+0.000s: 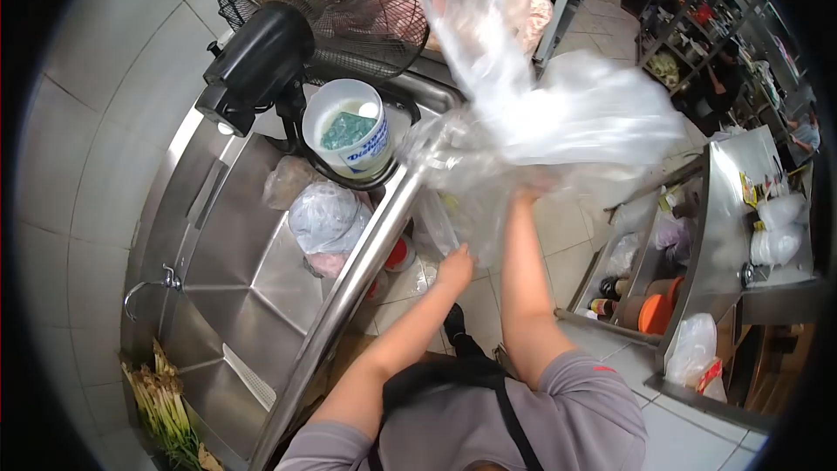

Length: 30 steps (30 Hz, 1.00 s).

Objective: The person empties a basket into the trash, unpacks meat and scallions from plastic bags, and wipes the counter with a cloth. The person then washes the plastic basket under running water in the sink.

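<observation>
A large clear plastic bag, smeared by motion, billows in front of me above the floor and past the sink edge. My left hand is closed on a lower part of this plastic, beside the sink's front rim. Higher up and to the right, my right hand grips the bag; the plastic partly covers its fingers. Whether anything is inside the bag cannot be made out.
A steel sink on the left holds bagged items. A black fan and a white bucket with a green scouring pad stand at its far end. Green onions lie near the wall. Steel shelving stands at right.
</observation>
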Available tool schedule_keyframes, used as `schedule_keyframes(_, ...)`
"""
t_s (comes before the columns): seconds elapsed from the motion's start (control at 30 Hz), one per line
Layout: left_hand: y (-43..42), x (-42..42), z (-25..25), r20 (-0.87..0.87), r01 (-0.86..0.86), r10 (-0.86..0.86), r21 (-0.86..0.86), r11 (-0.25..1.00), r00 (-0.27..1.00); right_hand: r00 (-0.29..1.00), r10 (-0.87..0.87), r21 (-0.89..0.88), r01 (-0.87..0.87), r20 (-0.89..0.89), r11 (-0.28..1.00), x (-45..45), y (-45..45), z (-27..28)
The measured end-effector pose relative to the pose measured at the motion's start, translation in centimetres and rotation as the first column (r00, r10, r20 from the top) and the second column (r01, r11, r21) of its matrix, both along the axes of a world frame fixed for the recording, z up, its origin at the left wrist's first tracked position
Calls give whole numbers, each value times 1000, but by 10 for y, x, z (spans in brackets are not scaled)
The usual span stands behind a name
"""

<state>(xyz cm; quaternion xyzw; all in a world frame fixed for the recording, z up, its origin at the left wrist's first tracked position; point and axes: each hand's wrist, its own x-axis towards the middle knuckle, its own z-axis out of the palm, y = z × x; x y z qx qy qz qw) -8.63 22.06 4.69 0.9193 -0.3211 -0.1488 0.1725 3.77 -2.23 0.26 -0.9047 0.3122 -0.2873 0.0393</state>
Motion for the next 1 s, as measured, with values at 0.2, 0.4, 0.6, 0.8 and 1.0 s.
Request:
schedule_keyframes(0.2, 19, 7, 18, -147, -12, 30, 124, 992, 989, 456, 589, 589, -160, -667, 792, -55, 89, -163)
schedule_keyframes(0.4, 4, 4, 36, -116, -24, 31, 58, 998, 993, 19, 643, 594, -362, -765, 718, -52, 60, -102)
schedule_keyframes(0.6, 30, 9, 6, -208, -10, 67, 265, 964, 976, 620, 784, 904, -337, 2, 263, -26, 46, 11)
schedule_keyframes(0.8, 34, 14, 80, -116, -259, 235, -286, 923, 965, 972, 211, 748, -65, -103, 660, -63, -3, -68)
schedule_keyframes(1.0, 66, 5, 52, -82, -91, 93, 36, 995, 992, 895, 440, 582, -396, 71, 710, 11, 28, 5)
